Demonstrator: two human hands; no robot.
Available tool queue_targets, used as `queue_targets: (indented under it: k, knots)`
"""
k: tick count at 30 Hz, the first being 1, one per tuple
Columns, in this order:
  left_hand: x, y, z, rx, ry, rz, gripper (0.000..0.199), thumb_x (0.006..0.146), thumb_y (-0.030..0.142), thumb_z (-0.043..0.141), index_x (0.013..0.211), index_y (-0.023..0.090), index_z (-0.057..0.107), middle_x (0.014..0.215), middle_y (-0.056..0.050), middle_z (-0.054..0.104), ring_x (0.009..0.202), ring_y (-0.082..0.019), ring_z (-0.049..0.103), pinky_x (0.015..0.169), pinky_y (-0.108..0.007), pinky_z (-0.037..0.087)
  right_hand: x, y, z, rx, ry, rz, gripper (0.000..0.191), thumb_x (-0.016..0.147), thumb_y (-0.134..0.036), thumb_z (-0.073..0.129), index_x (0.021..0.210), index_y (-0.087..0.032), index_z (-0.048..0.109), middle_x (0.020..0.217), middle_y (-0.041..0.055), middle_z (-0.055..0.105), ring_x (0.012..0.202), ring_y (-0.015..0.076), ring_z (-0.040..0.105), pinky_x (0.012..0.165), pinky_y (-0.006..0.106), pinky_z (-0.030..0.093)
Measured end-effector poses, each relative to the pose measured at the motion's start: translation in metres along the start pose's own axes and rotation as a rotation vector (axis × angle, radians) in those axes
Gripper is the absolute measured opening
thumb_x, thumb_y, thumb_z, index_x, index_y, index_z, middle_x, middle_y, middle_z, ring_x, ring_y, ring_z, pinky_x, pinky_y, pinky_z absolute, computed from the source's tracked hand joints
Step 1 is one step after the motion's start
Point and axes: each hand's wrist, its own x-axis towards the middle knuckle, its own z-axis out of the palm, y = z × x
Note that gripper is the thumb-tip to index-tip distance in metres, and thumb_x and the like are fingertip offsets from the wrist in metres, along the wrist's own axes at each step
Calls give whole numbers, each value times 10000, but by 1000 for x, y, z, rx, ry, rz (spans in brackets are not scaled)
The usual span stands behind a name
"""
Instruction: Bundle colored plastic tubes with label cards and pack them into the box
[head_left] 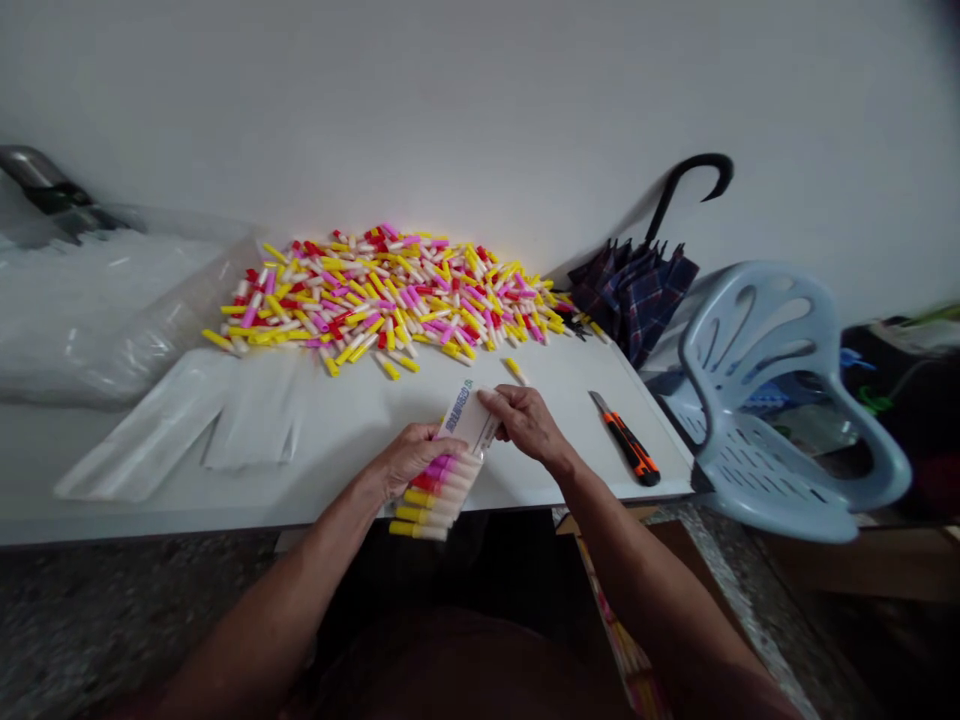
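Both hands hold one flat pack (442, 490) over the table's front edge. It has a row of several small tubes with yellow, red and pink caps, and a white card (469, 415) with blue print at its upper end. My left hand (412, 458) is closed on the pack's left side, thumb across the tubes. My right hand (523, 418) pinches the card's upper right corner. Behind them a large heap of capped tubes (405, 295) lies along the wall. A single yellow-capped tube (514, 370) lies just behind my right hand.
Flat clear plastic sleeves (251, 410) and a big plastic bag (97, 310) lie at the left of the white table (360, 400). An orange-black cutter knife (630, 445) is on the right, a folded umbrella (637, 290) behind it. A blue plastic chair (780, 400) stands beyond the right edge.
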Motion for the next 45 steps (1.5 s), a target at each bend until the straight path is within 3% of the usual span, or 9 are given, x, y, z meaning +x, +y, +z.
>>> queue_targets:
  k: [9, 15, 19, 24, 28, 30, 35, 39, 45]
  knots:
    - [-4, -5, 6, -5, 64, 5, 328, 699, 420, 840, 851, 155, 720, 693, -5, 673, 556, -127, 607, 542, -247, 501, 22, -20, -21, 0, 117, -79, 552, 889, -668, 694, 632, -193, 580, 524, -17, 542, 467, 106, 482, 441, 231, 395]
    - [-7, -12, -2, -3, 155, 50, 441, 677, 545, 876, 768, 164, 672, 617, 40, 580, 515, -98, 532, 478, -212, 435, 24, -10, -112, 114, 611, -174, 474, 827, -601, 770, 663, -180, 625, 457, -20, 530, 366, 89, 431, 337, 208, 317]
    - [-6, -10, -12, -96, 248, 184, 482, 662, 579, 898, 781, 152, 708, 640, 39, 596, 532, -85, 527, 498, -204, 451, -18, 37, -147, 198, 853, 119, 375, 803, -515, 801, 743, -173, 660, 531, 24, 622, 441, 137, 561, 395, 230, 468]
    - [-6, 0, -15, -175, 303, 258, 453, 666, 547, 916, 797, 152, 736, 660, 17, 647, 566, -114, 592, 529, -231, 506, -71, 72, -131, -198, 630, 468, 324, 859, -445, 734, 928, -128, 717, 719, 99, 722, 566, 200, 674, 525, 304, 546]
    - [-10, 9, -7, -194, 334, 285, 435, 654, 534, 926, 769, 158, 738, 658, 13, 657, 561, -118, 598, 526, -236, 512, -86, 52, -106, -751, 721, 455, 451, 862, -516, 735, 1130, -154, 744, 825, 130, 746, 776, 281, 713, 685, 363, 543]
    - [-11, 12, 1, -139, 312, 304, 422, 679, 538, 912, 781, 159, 758, 661, 10, 663, 571, -116, 600, 542, -231, 511, -86, 34, -84, -633, 638, 273, 480, 915, -585, 660, 1139, -172, 756, 950, 138, 755, 859, 280, 706, 710, 354, 542]
    - [-11, 14, 26, 85, 212, 402, 381, 785, 541, 837, 827, 164, 799, 731, -7, 707, 658, -128, 619, 620, -232, 509, -70, 2, -13, -70, -31, 35, 491, 1005, -617, 551, 984, -182, 778, 839, 53, 705, 777, 199, 653, 690, 300, 524]
    - [-12, 14, 38, 228, 146, 494, 349, 850, 522, 783, 819, 174, 798, 772, -8, 718, 716, -139, 624, 686, -254, 509, -67, -1, 10, 5, 16, 10, 470, 1007, -553, 589, 755, -178, 717, 682, 5, 602, 678, 151, 568, 660, 272, 480]
    - [-3, 13, 64, 231, 65, 514, 370, 839, 523, 791, 747, 165, 771, 684, 10, 664, 656, -123, 571, 641, -255, 467, -95, 1, -6, -122, 196, -41, 464, 1003, -537, 602, 718, -179, 674, 662, -1, 586, 611, 135, 554, 582, 263, 435]
